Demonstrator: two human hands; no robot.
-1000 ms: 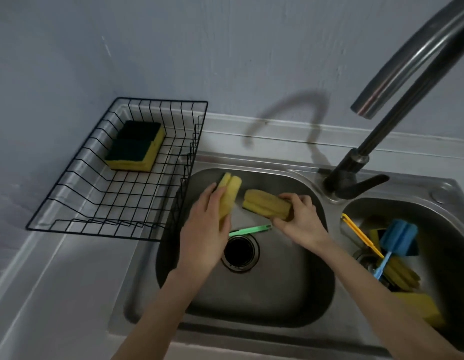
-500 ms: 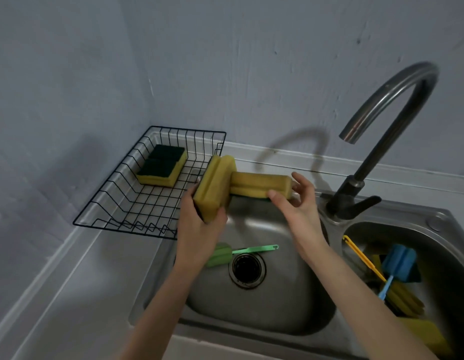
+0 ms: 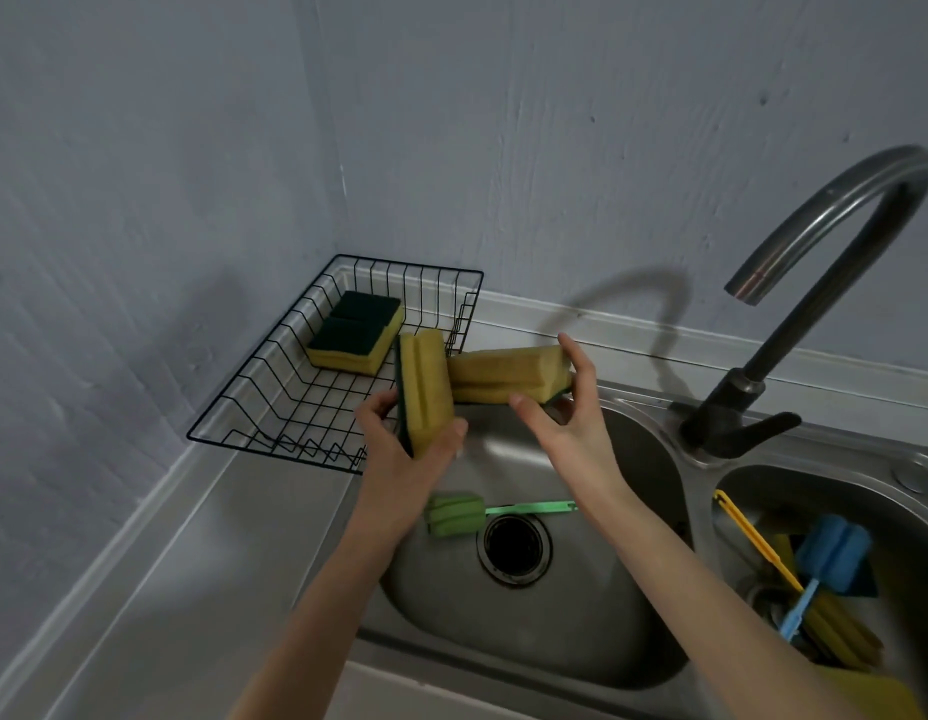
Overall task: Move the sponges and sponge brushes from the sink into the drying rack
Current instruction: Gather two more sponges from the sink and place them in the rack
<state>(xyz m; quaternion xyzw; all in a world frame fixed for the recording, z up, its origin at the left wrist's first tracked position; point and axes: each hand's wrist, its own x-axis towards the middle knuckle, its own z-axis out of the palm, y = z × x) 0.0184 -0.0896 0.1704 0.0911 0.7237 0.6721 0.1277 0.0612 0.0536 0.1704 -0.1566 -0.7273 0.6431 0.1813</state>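
Observation:
My left hand (image 3: 399,454) grips a yellow sponge with a green back (image 3: 425,387), held upright at the near right corner of the black wire drying rack (image 3: 275,407). My right hand (image 3: 571,423) holds a second yellow sponge (image 3: 508,374) level, its end against the first. Two yellow and green sponges (image 3: 355,332) lie at the back of the rack. A green sponge brush (image 3: 456,514) rests in the left sink basin (image 3: 581,631) beside the drain. The right basin (image 3: 898,517) holds a blue sponge brush (image 3: 831,553), a yellow brush handle (image 3: 753,537) and more yellow sponges (image 3: 841,641).
A dark curved tap (image 3: 794,283) rises behind the divider between the two basins, its spout over the right side. The rack sits in the corner against grey walls. A steel counter (image 3: 155,589) runs in front of the rack, left of the sink.
Both hands lifted their sponges out of the left basin and carried them up and left toward the rack. The green sponge brush, once under my left hand, now lies uncovered.

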